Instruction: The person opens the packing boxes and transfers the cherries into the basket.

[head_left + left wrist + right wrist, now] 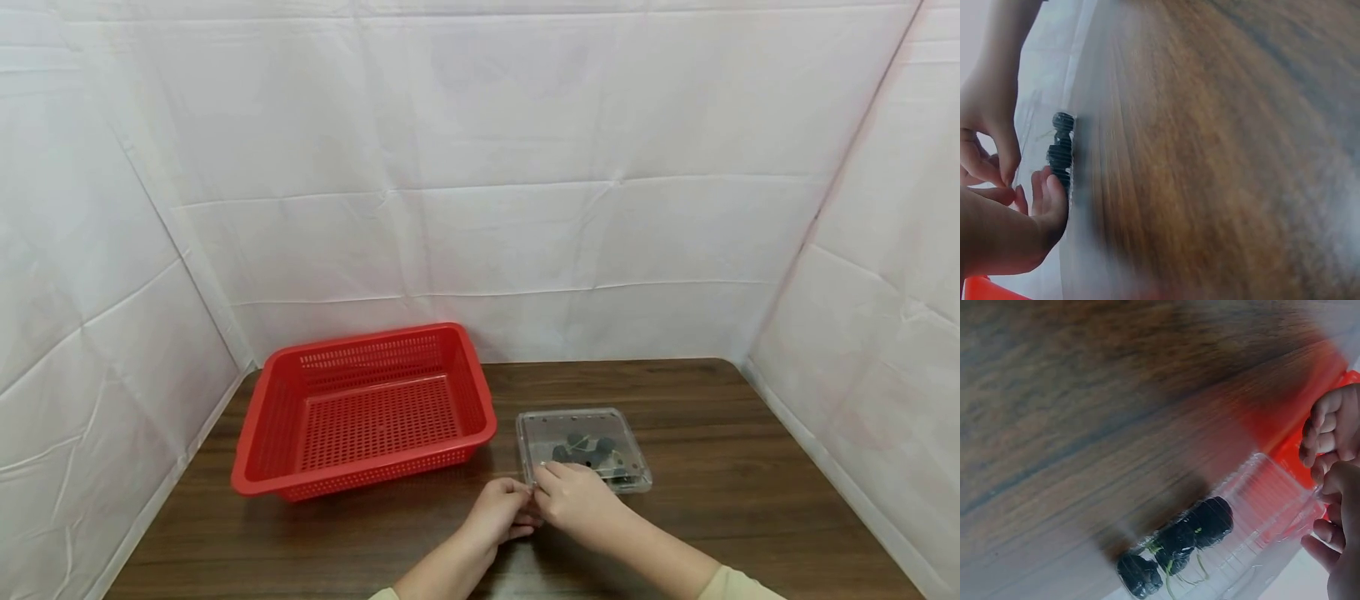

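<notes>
A clear plastic box (551, 427) with a lid lies on the table, holding several dark ribbed clumps (1175, 540) with thin pale-green stems (1200, 567). At its front left corner both hands meet. My left hand (498, 510) pinches the rim there with thumb and forefinger, its other fingers (1054, 194) reaching along the box's side. My right hand (573, 498) comes over the front edge and pinches the same corner from above, fingertips right beside the left thumb. The exact bit of rim between the fingertips is hidden. The lid lies flat over the box.
Left of the box stands a red perforated plastic basket (251, 433), with nothing in it. Dark wood-grain table (720, 467) surrounds both. White cloth walls (510, 242) close in the back and both sides.
</notes>
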Tool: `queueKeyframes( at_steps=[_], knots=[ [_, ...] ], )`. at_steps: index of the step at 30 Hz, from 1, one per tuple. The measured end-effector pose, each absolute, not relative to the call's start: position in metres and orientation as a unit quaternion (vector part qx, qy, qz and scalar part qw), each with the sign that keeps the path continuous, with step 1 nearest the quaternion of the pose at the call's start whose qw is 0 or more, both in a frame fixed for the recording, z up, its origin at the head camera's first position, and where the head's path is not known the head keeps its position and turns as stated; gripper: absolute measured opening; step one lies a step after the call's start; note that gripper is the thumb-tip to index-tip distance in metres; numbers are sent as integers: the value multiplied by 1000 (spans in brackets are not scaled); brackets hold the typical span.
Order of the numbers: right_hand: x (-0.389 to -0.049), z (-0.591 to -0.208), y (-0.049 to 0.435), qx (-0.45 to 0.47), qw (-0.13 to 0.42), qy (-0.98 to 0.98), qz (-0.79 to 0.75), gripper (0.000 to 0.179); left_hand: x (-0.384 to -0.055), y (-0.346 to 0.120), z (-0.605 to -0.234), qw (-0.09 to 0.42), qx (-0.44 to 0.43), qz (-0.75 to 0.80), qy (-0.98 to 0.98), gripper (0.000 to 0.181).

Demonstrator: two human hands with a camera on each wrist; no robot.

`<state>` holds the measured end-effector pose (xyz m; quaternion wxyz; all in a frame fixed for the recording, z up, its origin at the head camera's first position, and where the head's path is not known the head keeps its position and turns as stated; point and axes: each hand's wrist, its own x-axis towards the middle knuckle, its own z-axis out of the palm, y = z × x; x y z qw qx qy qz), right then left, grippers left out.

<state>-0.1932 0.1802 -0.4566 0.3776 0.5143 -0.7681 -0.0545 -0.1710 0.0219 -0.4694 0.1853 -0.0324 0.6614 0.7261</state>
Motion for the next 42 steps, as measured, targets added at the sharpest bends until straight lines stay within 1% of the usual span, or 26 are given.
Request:
queueKeyframes(
  at_steps=[5, 9, 12, 15, 19, 20, 23, 30, 35, 39, 42],
  knots=[
    [-195, -457, 180, 507, 384, -771, -48, 19, -173, 22, -471, 183, -30, 748, 637, 15],
    [-196, -456, 178, 488, 386, -781, -42, 22, -175, 24, -469, 199, -35, 783, 588, 21],
    [-196, -454, 177, 474, 390, -789, -38, 23, -177, 24, -466, 213, -41, 804, 554, 21],
    [-196, -453, 177, 465, 400, -789, -36, 17, -178, 24, -463, 215, -44, 813, 540, 17],
    [-195, -451, 178, 465, 414, -781, -42, 6, -178, 26, -460, 203, -44, 816, 539, 14],
    [-195, -450, 178, 466, 414, -781, -44, 6, -179, 26, -459, 200, -44, 817, 539, 14],
    [-195, -450, 178, 468, 417, -778, -42, 16, -179, 28, -458, 195, -44, 820, 537, 14],
    [-201, -451, 176, 473, 434, -764, -58, 22, -178, 31, -458, 184, -48, 835, 517, 9],
    [-203, -448, 177, 486, 419, -765, -55, 41, -178, 37, -455, 167, -55, 839, 515, 7],
    [-203, -442, 180, 491, 390, -777, -46, 39, -178, 42, -451, 151, -52, 841, 518, 10],
    [-203, -439, 181, 491, 381, -782, -45, 39, -178, 45, -450, 144, -49, 840, 521, 11]
  ],
)
